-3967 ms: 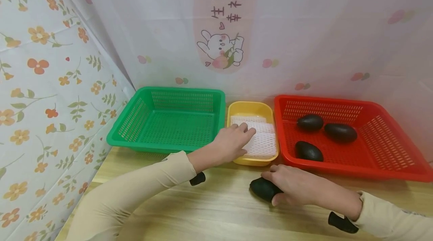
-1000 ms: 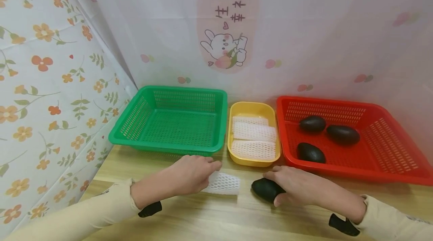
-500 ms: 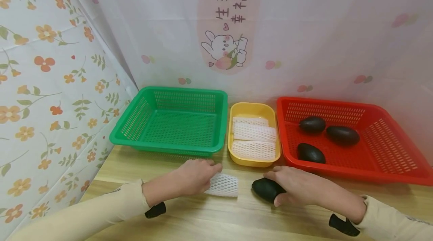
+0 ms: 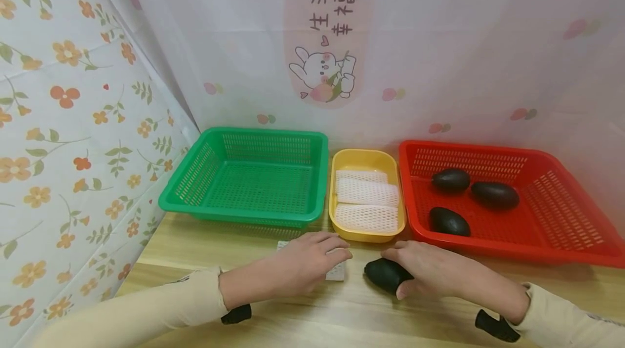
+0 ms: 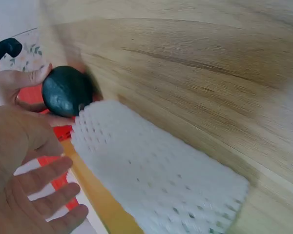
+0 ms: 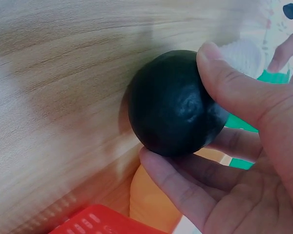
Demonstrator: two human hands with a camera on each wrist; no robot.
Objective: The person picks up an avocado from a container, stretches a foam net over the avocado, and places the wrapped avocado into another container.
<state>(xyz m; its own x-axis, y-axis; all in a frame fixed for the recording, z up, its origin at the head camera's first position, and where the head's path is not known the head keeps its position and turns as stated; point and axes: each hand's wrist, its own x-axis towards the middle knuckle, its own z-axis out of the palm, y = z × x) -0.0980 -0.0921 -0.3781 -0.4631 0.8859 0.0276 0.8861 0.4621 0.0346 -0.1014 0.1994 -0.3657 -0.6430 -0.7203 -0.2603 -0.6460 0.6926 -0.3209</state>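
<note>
well, what's the right hand doing?

grasping an avocado, thumb and fingers curled round it, low at the wooden table, in front of the yellow tray.

and the left hand?

released: its fingers are loose and spread, over a white net sleeve that lies on the table, just left of the avocado.

what's behind them?

more net sleeves inside the yellow tray, which stands between the green basket and the red basket, where three other avocados lie.
</note>
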